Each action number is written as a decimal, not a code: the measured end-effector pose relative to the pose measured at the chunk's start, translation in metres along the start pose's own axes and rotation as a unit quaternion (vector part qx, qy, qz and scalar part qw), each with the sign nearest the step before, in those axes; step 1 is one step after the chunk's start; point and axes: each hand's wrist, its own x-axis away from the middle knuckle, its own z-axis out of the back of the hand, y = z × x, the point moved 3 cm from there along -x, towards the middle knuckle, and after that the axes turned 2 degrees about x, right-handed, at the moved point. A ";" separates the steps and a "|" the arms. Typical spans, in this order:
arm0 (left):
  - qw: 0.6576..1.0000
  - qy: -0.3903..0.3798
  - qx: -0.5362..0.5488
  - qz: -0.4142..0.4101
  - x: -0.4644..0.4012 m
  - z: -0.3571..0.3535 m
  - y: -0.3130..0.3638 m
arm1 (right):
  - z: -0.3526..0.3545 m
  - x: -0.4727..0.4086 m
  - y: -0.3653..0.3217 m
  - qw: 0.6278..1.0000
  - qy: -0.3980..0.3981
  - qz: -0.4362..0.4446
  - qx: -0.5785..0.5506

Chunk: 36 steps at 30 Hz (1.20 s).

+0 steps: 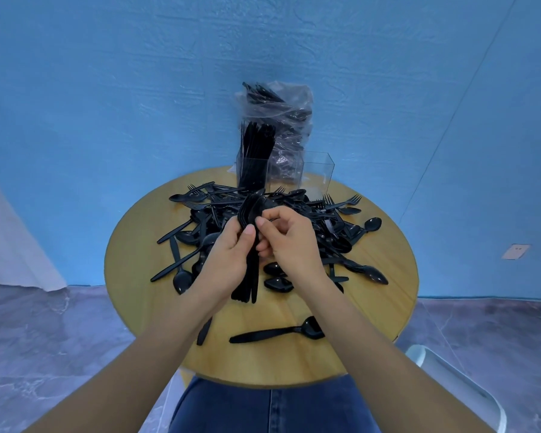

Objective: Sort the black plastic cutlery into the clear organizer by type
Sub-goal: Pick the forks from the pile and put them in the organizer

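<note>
My left hand (230, 259) grips a stacked bundle of black plastic spoons (251, 210), bowls up, handles sticking out below my palm. My right hand (289, 237) pinches the top of that same bundle with thumb and fingers. A loose pile of black cutlery (322, 220), forks, spoons and knives mixed, covers the far half of the round wooden table (384, 307). The clear organizer (317, 170) stands at the table's far edge; its left compartment is packed with upright black knives (256, 151), its right compartment looks empty. A single spoon (278, 333) lies near the front.
Behind the organizer a clear plastic bag (278, 110) holds more black cutlery against the blue wall. A white chair (456, 385) stands at the lower right. My legs in blue jeans (263, 407) are under the table's near edge.
</note>
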 end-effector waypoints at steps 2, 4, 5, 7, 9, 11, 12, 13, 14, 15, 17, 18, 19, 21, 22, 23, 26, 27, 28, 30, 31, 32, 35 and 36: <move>1.000 -0.018 0.024 0.007 -0.001 -0.009 0.001 | 0.006 0.000 0.001 1.000 0.011 -0.014 0.001; 0.999 -0.028 0.039 0.017 -0.001 -0.017 0.001 | 0.012 -0.001 0.002 0.999 0.023 -0.023 0.012; 0.998 -0.028 0.044 0.022 -0.002 -0.020 0.001 | 0.015 -0.002 0.003 0.999 0.032 -0.019 0.026; 0.998 -0.029 0.046 0.029 -0.004 -0.024 -0.001 | 0.020 -0.003 0.004 0.998 0.047 -0.008 0.047; 0.997 -0.032 0.053 0.043 -0.005 -0.029 -0.003 | 0.024 -0.004 0.005 0.997 0.054 -0.010 0.054; 0.995 -0.026 0.079 0.054 -0.006 -0.034 -0.004 | 0.025 -0.003 0.005 0.997 0.055 -0.015 0.052; 0.994 -0.024 0.093 0.055 -0.006 -0.035 -0.005 | 0.025 -0.003 0.005 0.997 0.055 -0.020 0.047; 0.993 -0.021 0.105 0.055 -0.007 -0.036 -0.005 | 0.025 -0.003 0.006 0.997 0.054 -0.028 0.039; 0.992 -0.016 0.110 0.055 -0.008 -0.037 -0.005 | 0.024 -0.003 0.007 0.998 0.050 -0.039 0.026; 0.993 -0.010 0.109 0.053 -0.009 -0.037 -0.004 | 0.022 -0.002 0.007 0.998 0.041 -0.053 0.005; 0.994 0.008 0.098 0.045 -0.011 -0.032 -0.004 | 0.017 -0.001 0.007 0.996 0.014 -0.076 -0.051; 0.995 0.015 0.091 0.039 -0.012 -0.029 -0.005 | 0.015 -0.001 0.005 0.993 -0.001 -0.082 -0.080; 0.996 0.020 0.084 0.035 -0.014 -0.026 -0.005 | 0.013 -0.002 0.005 0.992 -0.014 -0.084 -0.098; 0.997 0.031 0.069 0.027 -0.015 -0.016 -0.006 | 0.011 -0.008 0.007 0.995 -0.027 -0.072 -0.070; 0.997 0.042 0.065 0.025 -0.015 -0.010 -0.007 | 0.011 -0.012 0.009 0.998 -0.021 -0.055 -0.006; 0.996 0.058 0.064 0.025 -0.015 -0.003 -0.007 | 0.011 -0.017 0.012 0.997 -0.012 -0.033 0.072; 0.990 0.117 0.069 0.030 -0.014 0.023 -0.010 | 0.005 -0.026 0.019 0.973 -0.025 0.026 0.227; 0.988 0.134 0.071 0.033 -0.013 0.030 -0.012 | 0.002 -0.028 0.020 0.963 -0.040 0.047 0.262; 0.985 0.148 0.077 0.036 -0.012 0.039 -0.014 | -0.003 -0.029 0.020 0.950 -0.062 0.069 0.298; 0.981 0.166 0.094 0.042 -0.011 0.052 -0.018 | -0.017 -0.031 0.022 0.917 -0.118 0.105 0.367; 0.979 0.172 0.097 0.047 -0.010 0.058 -0.021 | -0.024 -0.031 0.023 0.896 -0.146 0.118 0.402; 0.979 0.175 0.095 0.051 -0.009 0.062 -0.023 | -0.029 -0.032 0.025 0.875 -0.166 0.128 0.436; 0.981 0.174 0.076 0.049 -0.006 0.070 -0.025 | -0.031 -0.032 0.033 0.845 -0.180 0.125 0.488; 0.982 0.169 0.066 0.044 -0.006 0.071 -0.025 | -0.028 -0.033 0.034 0.848 -0.176 0.120 0.485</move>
